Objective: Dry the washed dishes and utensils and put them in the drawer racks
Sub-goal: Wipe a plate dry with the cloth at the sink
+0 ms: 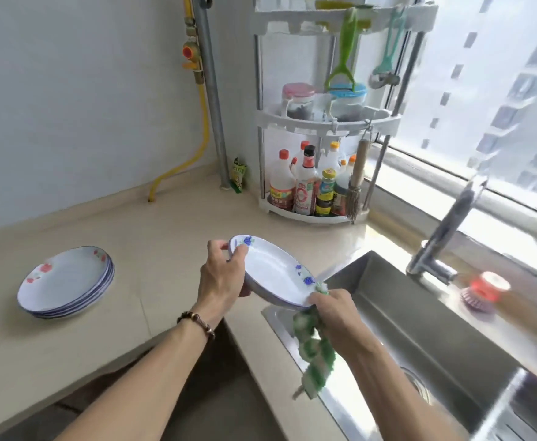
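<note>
The plate in my hands is white with blue flowers on its rim. I judge it stiff, fairly light, glazed and likely still slick from washing, and breakable if it slips onto the steel below. The rim is the place to take it, thumb on top and fingers under, at two opposite points so it cannot swivel.

That is how it sits now. My left hand has its grip clamped on the far rim, thumb over the edge by the blue flower. My right hand pinches the green-and-white cloth against the near rim; the rest of the cloth hangs loose below. The plate is tilted, its face turned up and toward me, held in the air between the two grips, above the edge where the desk meets the sink.

To my left on the desk stands a stack of plates with red flowers, well apart from my hands. The tap rises beyond the sink, with a dish brush near its base. In the corner stands a tiered rack with bottles.
</note>
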Motion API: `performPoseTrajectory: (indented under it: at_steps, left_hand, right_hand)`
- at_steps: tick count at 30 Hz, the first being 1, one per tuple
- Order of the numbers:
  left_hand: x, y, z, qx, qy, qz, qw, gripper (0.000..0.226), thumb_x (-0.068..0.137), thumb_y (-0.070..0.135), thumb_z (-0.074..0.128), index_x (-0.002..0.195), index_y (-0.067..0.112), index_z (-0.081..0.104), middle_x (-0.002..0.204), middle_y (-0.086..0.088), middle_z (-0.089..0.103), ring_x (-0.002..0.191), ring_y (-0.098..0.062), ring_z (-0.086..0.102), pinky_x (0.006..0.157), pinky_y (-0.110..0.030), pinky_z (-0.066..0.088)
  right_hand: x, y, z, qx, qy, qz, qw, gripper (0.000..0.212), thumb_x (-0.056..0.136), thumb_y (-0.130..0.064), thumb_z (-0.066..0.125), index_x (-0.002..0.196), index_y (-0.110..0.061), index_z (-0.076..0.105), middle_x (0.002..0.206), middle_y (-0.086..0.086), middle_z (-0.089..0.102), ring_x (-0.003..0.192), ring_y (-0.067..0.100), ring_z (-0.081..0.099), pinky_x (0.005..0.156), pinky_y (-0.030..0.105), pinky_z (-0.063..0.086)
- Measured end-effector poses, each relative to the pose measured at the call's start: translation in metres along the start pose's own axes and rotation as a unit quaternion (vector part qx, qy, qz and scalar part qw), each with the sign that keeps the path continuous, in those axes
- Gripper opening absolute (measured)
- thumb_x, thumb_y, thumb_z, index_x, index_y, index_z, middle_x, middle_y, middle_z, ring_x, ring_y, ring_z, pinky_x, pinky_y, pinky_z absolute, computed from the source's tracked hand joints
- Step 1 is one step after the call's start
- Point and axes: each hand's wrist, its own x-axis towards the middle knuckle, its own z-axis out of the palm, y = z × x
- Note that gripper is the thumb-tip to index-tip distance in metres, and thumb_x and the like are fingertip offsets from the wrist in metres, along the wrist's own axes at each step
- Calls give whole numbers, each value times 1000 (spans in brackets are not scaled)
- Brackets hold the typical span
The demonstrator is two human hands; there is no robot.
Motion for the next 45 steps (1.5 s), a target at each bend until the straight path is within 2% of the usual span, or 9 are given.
performPoseTrajectory:
  at_steps: [6, 14, 19, 26, 35, 37, 41, 43, 45]
  left_hand:
    - [-22, 35, 70, 42, -78, -11, 996, 32, 97, 40, 51, 117, 20, 37, 100, -7, 54, 86, -27, 60, 46, -30, 52]
    - [-36, 56, 112, 105, -130, 14, 986, 34, 97, 45, 46, 117, 23, 29, 98, -11, 55, 87, -31, 63, 64, -43, 62]
    - [-40, 58, 121, 135, -131, 27, 982, 33, 94, 50, 44, 115, 31, 26, 100, -11, 59, 89, -33, 64, 82, -52, 60]
    - [-50, 58, 125, 74, -137, 5, 988, 33, 97, 44, 49, 121, 37, 28, 107, -10, 60, 93, -32, 67, 71, -51, 63]
    - [-44, 16, 99, -115, -104, -29, 987, 33, 109, 42, 32, 139, 29, 39, 120, -4, 61, 100, -28, 67, 63, -39, 58]
    - [-44, 8, 94, -121, -114, -23, 986, 31, 109, 40, 33, 137, 29, 41, 121, -2, 61, 101, -25, 67, 60, -34, 55]
    - [-51, 5, 95, -120, -151, 2, 981, 23, 109, 35, 35, 127, 28, 47, 119, -1, 64, 99, -20, 68, 62, -28, 54]
    - [-53, 6, 96, -127, -163, 18, 978, 16, 109, 33, 37, 118, 33, 51, 121, -2, 65, 103, -19, 67, 76, -32, 56]
    - [-53, 8, 94, -131, -178, 27, 975, 17, 109, 33, 39, 121, 33, 51, 125, 0, 65, 112, -18, 65, 96, -39, 54]
  right_hand:
    - [5, 37, -40, 169, 34, 89, 981, 61, 46, -10, 60, 100, 17, 59, 56, 14, 48, 47, 24, 45, 55, 39, 29]
    - [-1, 55, -68, 265, 7, 136, 955, 15, 75, 6, 56, 90, 3, 57, 52, 11, 51, 39, 22, 48, 47, 31, 38]
    - [2, 58, -74, 265, 6, 127, 956, 30, 60, 0, 64, 89, 5, 57, 54, 15, 52, 43, 25, 51, 46, 29, 40]
    - [5, 60, -74, 259, 39, 98, 960, 41, 44, -5, 63, 83, 3, 55, 67, 23, 49, 51, 28, 49, 49, 30, 36]
    - [-14, 31, -120, 66, 116, 1, 991, 38, 89, -34, 66, 65, -6, 59, 55, 8, 59, 51, 21, 52, 62, 36, 42]
    - [-15, 12, -124, 77, 69, -31, 994, 31, 81, -31, 59, 80, -1, 55, 72, 22, 61, 58, 25, 57, 66, 40, 48]
    - [-11, -16, -98, 7, -75, -61, 995, 81, 62, -12, 55, 140, -18, 31, 114, 17, 58, 99, 30, 59, 83, 42, 53]
    - [-5, -21, -83, -108, -23, -145, 983, 86, 77, -11, 62, 150, -21, 17, 115, 17, 64, 101, 33, 64, 90, 46, 54]
    - [2, -18, -77, -229, 113, -232, 938, 56, 87, -16, 66, 133, -22, 35, 98, 11, 68, 88, 32, 64, 78, 45, 55]
